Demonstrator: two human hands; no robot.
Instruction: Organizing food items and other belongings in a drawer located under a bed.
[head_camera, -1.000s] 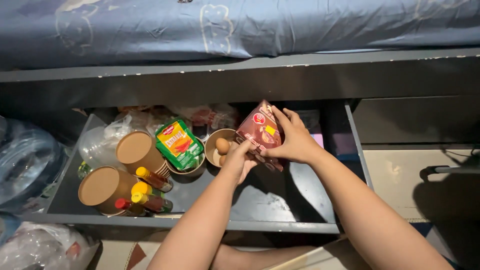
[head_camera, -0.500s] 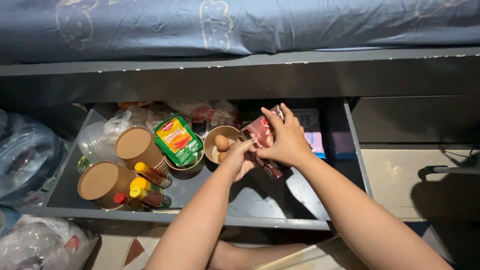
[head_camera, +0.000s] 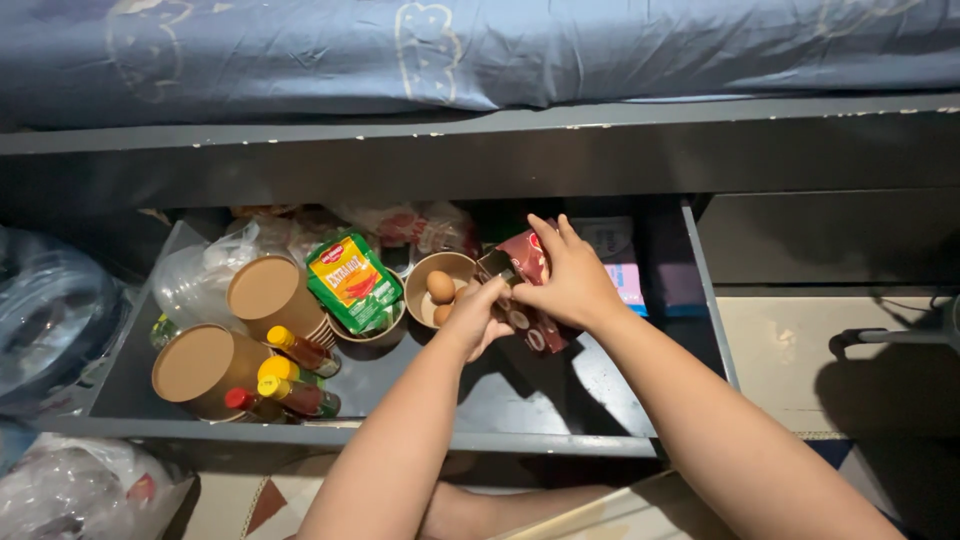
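Both hands, left hand and right hand, pinch a light, crinkly brown pouch; likely best gripped by its edges

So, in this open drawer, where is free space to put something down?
The bare drawer floor lies front right, between the small sauce bottles and the right wall, under both forearms. The left side and back are crowded: brown cups, the green sachet, the egg bowl, plastic bags.
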